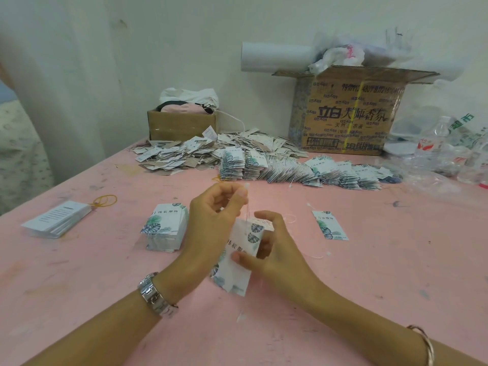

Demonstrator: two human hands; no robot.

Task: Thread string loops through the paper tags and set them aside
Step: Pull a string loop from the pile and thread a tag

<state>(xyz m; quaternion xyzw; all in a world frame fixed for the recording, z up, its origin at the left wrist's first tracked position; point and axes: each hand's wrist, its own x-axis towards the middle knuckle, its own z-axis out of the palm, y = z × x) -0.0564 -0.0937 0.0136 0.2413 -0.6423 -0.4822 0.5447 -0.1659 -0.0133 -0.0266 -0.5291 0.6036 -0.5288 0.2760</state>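
Note:
My right hand (274, 249) grips a small bundle of white paper tags with leaf prints (237, 260), held upright above the pink table (369, 273). My left hand (214, 220) pinches a thin white string (247, 207) that runs down to the top of the bundle. A stack of the same tags (166, 228) lies just left of my hands. One single tag (329, 225) lies flat to the right, with loose strings (314, 207) near it.
Rows of strung tags (303, 170) and a loose heap of tags (198, 151) lie at the back. Behind them stand a small open box (182, 125) and a large printed carton (348, 114). A white card stack (58, 220) and rubber bands (105, 200) lie far left; plastic bottles (435, 143) far right.

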